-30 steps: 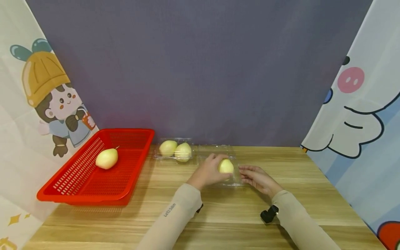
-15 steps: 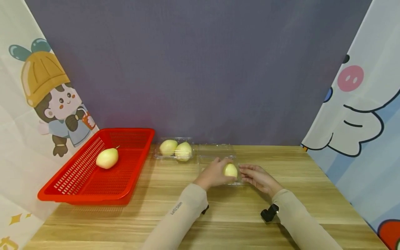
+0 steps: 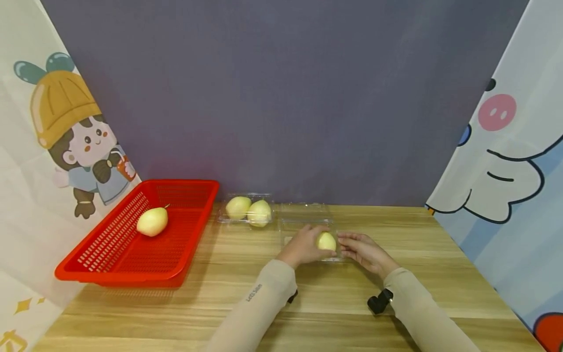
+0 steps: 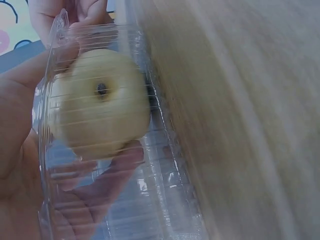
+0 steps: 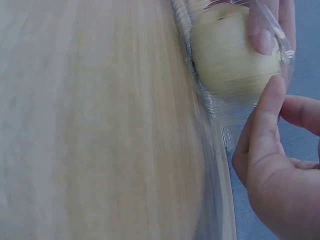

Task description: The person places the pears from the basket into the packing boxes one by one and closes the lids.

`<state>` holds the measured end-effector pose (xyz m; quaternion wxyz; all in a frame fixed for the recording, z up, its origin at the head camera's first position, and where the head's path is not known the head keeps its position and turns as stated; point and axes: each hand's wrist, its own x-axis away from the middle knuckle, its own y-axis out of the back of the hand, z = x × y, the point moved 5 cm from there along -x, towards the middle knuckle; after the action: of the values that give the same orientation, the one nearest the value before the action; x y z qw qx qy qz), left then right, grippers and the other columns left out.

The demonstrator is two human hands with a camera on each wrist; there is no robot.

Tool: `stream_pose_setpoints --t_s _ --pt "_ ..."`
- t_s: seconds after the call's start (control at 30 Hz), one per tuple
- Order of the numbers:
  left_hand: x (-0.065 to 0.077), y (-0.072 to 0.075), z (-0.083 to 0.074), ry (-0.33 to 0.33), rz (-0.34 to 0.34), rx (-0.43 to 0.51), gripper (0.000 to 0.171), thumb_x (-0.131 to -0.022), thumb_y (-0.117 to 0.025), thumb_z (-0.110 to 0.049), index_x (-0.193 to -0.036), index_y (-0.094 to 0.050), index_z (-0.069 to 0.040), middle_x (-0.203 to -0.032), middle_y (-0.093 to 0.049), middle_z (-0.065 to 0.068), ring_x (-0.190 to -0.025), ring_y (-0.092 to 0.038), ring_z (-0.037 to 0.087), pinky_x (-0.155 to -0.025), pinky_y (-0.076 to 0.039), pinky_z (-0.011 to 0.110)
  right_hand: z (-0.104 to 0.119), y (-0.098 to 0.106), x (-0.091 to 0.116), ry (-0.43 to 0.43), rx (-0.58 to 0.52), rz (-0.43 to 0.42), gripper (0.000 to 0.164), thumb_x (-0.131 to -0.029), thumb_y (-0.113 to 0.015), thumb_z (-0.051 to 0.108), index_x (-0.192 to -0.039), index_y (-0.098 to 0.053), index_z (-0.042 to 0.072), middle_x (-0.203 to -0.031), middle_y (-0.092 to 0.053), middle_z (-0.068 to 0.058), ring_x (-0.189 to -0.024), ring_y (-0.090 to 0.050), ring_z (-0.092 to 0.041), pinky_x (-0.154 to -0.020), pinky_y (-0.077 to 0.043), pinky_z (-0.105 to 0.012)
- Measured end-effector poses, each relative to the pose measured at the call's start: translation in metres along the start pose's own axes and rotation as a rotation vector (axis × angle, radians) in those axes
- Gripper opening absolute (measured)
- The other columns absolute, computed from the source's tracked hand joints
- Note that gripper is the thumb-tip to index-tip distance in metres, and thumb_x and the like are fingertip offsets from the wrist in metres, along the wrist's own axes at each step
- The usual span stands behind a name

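My left hand (image 3: 302, 246) holds a pale yellow pear (image 3: 327, 241) at the right end of a clear plastic clamshell box (image 3: 304, 213), whose lid lies back. Seen through the box's ribbed wall in the left wrist view, the pear (image 4: 100, 112) shows its dark end, with fingers and thumb around it. My right hand (image 3: 364, 253) pinches the box's right rim with its fingertips; in the right wrist view the thumb and forefinger (image 5: 270, 107) meet at that rim beside the pear. The pear's underside is hidden in the head view.
Left of this box stands a second clear clamshell (image 3: 223, 215) with two pears (image 3: 259, 213) in it. A red plastic basket (image 3: 184, 264) at the left holds one pear (image 3: 152, 221). A grey cloth (image 3: 281, 98) hangs behind the wooden table (image 3: 343, 298).
My left hand has carried the pear rightward and down toward the viewer, into the box's right end. My right hand has stayed at the rim.
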<state>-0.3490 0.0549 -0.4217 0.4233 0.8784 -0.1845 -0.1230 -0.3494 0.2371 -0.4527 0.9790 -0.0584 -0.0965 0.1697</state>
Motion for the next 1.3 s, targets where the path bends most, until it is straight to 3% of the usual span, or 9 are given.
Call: stream_pose_setpoints --t_s 0.73,1.0,1.3 --pt "0.003 0.005 -0.007 -0.001 -0.001 -0.063 0.069 -0.087 -0.072 -0.057 -0.146 -0.051 -0.029 -0.137 -0.053 0.01 -0.106 -0.061 0.026 -0.081 -0.054 0.046 -0.002 0.0 0.0 0.005 -0.009 0.002 0.046 -0.105 -0.048 0.002 -0.141 -0.032 -0.022 -0.096 -0.063 -0.003 -0.084 -0.062 -0.008 -0.076 -0.055 -0.018" --pt "0.006 0.008 -0.007 -0.004 -0.001 -0.037 0.066 -0.089 -0.07 -0.055 -0.146 -0.052 -0.028 -0.135 -0.054 0.01 -0.103 -0.06 0.025 -0.079 -0.054 0.045 -0.002 0.0 0.0 0.007 -0.016 0.01 0.046 -0.104 -0.051 0.004 -0.14 -0.036 -0.02 -0.098 -0.063 -0.004 -0.084 -0.062 -0.008 -0.077 -0.055 -0.019" --pt "0.008 0.018 -0.01 -0.003 -0.011 -0.057 0.064 -0.092 -0.067 -0.053 -0.148 -0.05 -0.025 -0.146 -0.048 0.011 -0.126 -0.053 0.032 -0.099 -0.047 0.053 0.0 0.001 0.001 0.009 0.002 0.01 0.051 -0.105 -0.051 0.006 -0.143 -0.031 -0.02 -0.103 -0.061 -0.004 -0.088 -0.061 -0.009 -0.079 -0.055 -0.02"
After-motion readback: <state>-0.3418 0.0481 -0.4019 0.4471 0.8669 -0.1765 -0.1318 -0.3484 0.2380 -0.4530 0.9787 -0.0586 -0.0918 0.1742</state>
